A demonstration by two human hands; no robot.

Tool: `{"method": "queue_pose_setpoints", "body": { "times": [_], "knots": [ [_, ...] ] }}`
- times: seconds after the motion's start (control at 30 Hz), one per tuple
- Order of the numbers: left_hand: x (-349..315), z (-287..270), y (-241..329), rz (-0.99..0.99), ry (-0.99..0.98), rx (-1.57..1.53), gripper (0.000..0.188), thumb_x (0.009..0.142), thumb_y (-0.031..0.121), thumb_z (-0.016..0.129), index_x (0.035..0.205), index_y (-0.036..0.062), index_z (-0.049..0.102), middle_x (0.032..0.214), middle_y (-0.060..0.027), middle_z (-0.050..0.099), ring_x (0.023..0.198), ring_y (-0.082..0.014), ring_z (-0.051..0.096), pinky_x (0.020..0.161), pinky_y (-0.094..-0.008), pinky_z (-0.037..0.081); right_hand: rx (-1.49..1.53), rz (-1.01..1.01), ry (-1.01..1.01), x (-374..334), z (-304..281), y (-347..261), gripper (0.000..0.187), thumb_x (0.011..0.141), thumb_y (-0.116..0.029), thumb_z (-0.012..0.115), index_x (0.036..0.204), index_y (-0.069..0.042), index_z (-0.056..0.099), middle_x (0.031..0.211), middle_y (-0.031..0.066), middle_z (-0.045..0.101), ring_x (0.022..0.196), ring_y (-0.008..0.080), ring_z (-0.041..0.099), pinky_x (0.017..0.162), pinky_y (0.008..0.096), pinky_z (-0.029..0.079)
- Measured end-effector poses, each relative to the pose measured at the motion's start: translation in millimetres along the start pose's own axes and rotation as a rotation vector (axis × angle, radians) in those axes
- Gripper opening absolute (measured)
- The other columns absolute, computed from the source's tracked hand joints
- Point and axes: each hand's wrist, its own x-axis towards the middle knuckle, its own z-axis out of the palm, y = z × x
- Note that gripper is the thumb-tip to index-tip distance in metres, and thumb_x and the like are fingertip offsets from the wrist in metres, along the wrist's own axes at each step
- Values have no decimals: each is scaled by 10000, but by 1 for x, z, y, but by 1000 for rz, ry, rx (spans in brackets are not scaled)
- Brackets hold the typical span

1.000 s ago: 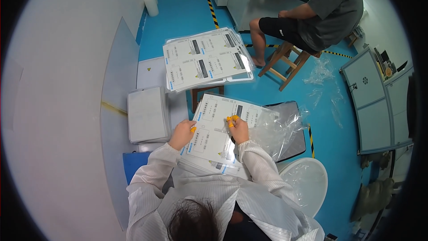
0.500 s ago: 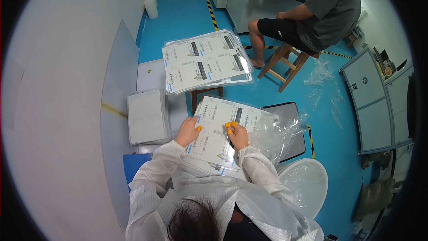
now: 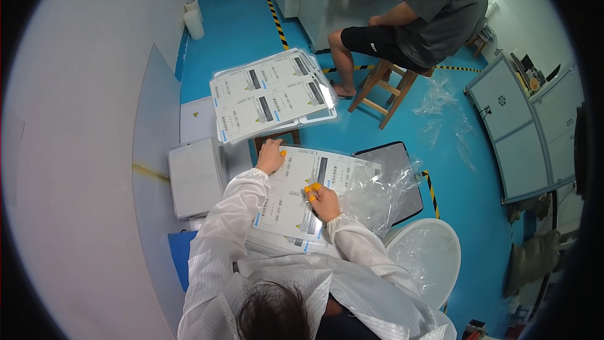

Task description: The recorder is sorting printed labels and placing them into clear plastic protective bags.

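Note:
In front of me lies a stack of white printed sheets (image 3: 302, 170), with dark bars and small blue marks on the top one. My left hand (image 3: 270, 156) is at its far left corner, the thumb on the top sheet and the fingers curled over the edge. My right hand (image 3: 324, 203) rests over the middle of that sheet, its fingers bent together; what they hold, if anything, is hidden. Orange finger covers show on both hands. Crumpled clear plastic film (image 3: 377, 192) covers the stack's right side.
Beyond stands another pile of printed sheets (image 3: 274, 91) on a stool. White sheets (image 3: 196, 179) are stacked at left. A dark-edged grey panel (image 3: 402, 151) and a round white bin (image 3: 454, 258) with plastic inside are at right. A person (image 3: 434, 16) sits on a wooden stool (image 3: 391, 97) farther off.
My left hand has slid away from me along the sheet's left edge to the far corner. My right hand stays over the sheet's middle. The whole view has shifted slightly.

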Motion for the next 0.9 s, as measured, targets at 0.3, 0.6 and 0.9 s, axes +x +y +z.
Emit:
{"method": "queue_pose_setpoints", "body": {
  "times": [0.3, 0.6, 0.9],
  "knots": [
    [-3, -16, -1, 78, 261, -539, 374, 750, -45, 576, 1117, 21, 548, 839, -125, 631, 702, -183, 613, 652, -253, 489, 10, 24, -10, -1, -4, -1, 186, 823, -171, 580, 865, 8, 602, 668, 172, 590, 568, 283, 575, 531, 329, 446],
    [-104, -41, -21, -202, -421, -950, 312, 850, 100, 558, 1135, -23, 525, 893, -89, 642, 723, -107, 612, 630, -219, 483, 210, 91, 81, -4, -3, 31, 190, 832, -134, 572, 876, 48, 605, 694, 176, 623, 599, 239, 612, 557, 309, 464],
    [-121, -65, 0, -253, -540, -875, 275, 858, 79, 526, 1121, 3, 551, 750, 2, 615, 568, -35, 544, 460, -182, 431, 292, -3, -69, -10, -5, -22, 147, 787, -128, 630, 888, -21, 633, 665, 111, 612, 567, 180, 575, 541, 278, 450]
  ]
}}
